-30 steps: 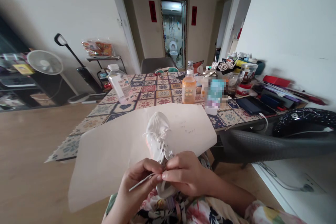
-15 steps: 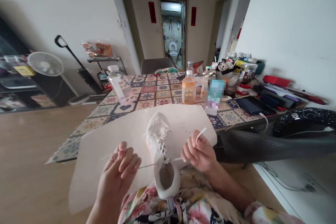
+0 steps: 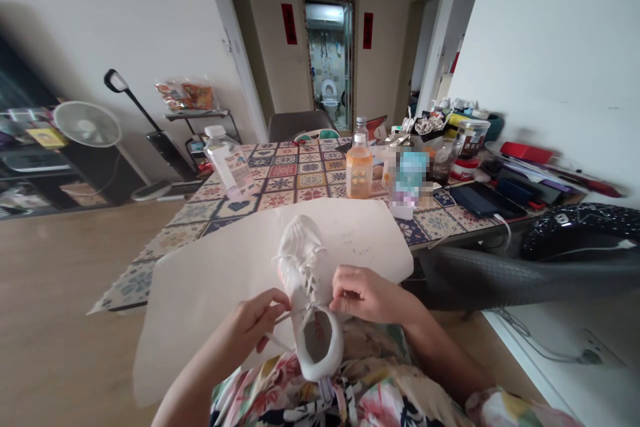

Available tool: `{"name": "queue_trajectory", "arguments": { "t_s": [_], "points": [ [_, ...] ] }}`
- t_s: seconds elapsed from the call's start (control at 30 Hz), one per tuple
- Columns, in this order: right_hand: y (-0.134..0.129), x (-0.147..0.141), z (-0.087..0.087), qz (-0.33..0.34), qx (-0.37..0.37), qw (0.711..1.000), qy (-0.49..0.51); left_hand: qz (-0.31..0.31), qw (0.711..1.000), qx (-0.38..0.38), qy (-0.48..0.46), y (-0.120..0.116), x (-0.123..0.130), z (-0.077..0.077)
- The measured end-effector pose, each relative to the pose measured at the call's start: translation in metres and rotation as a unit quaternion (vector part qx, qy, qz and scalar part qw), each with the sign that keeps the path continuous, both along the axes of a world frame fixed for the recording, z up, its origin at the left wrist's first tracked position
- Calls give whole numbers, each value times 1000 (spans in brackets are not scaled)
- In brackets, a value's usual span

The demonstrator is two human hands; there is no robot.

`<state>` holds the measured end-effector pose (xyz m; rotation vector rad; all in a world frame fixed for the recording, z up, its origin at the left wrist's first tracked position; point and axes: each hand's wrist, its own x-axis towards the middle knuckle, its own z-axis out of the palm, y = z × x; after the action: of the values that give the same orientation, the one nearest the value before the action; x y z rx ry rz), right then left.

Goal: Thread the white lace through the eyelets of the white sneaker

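Note:
A white sneaker [image 3: 300, 247] lies with its toe pointing away from me and its heel against my lap. Its white shoelace [image 3: 280, 341] trails in a loose loop below my left hand [image 3: 263, 320], which pinches the lace at the left side of the shoe's collar. On the opposite side, my right hand [image 3: 355, 293] is closed with fingertips pressed together near the upper eyelets. The lace there is mostly hidden by the fingers. A small knot or crossing of lace sits at the top of the tongue between both hands.
White paper [image 3: 210, 287] lies under the shoe, over a patterned tablecloth [image 3: 280, 183]. A clear bottle [image 3: 230, 163] stands left; an orange drink bottle [image 3: 359, 170] stands beyond the shoe. A tablet [image 3: 485, 202] and clutter line the right, beside a grey chair [image 3: 490, 273].
Both hands have come inward and down from wide apart to close beside the shoe's collar. The lace, stretched taut between them before, now hangs slack on the left.

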<state>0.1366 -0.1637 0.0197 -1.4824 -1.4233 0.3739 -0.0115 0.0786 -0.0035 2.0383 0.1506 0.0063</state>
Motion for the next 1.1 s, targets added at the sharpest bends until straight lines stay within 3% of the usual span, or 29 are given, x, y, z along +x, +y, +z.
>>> {"name": "queue_trajectory", "arguments": {
  "t_s": [0.1,0.27,0.37,0.43,0.57,0.7,0.83,0.97,1.1],
  "points": [
    [-1,-7,3,-51,-50,992,-108,-23,998,46,39,-4,2,3],
    [-7,-7,4,-75,-94,987,-111,-18,998,63,-14,0,2,9],
    [-9,-1,5,-48,-89,985,-140,-48,992,67,-99,5,2,16],
    [-10,5,7,9,-60,990,-130,-84,980,59,-171,7,3,21],
    [-5,12,6,129,62,989,29,-87,956,-29,-277,1,5,20],
    [9,1,-5,174,135,943,248,-65,943,-164,-281,-24,6,7],
    [25,-15,-21,131,168,900,381,-42,920,-261,-290,-46,13,-5],
    [36,-19,-28,82,178,895,401,41,903,-293,-313,-51,22,-8],
    [37,-19,-24,42,175,902,394,33,920,-243,-305,-49,20,-1]
  ]
}}
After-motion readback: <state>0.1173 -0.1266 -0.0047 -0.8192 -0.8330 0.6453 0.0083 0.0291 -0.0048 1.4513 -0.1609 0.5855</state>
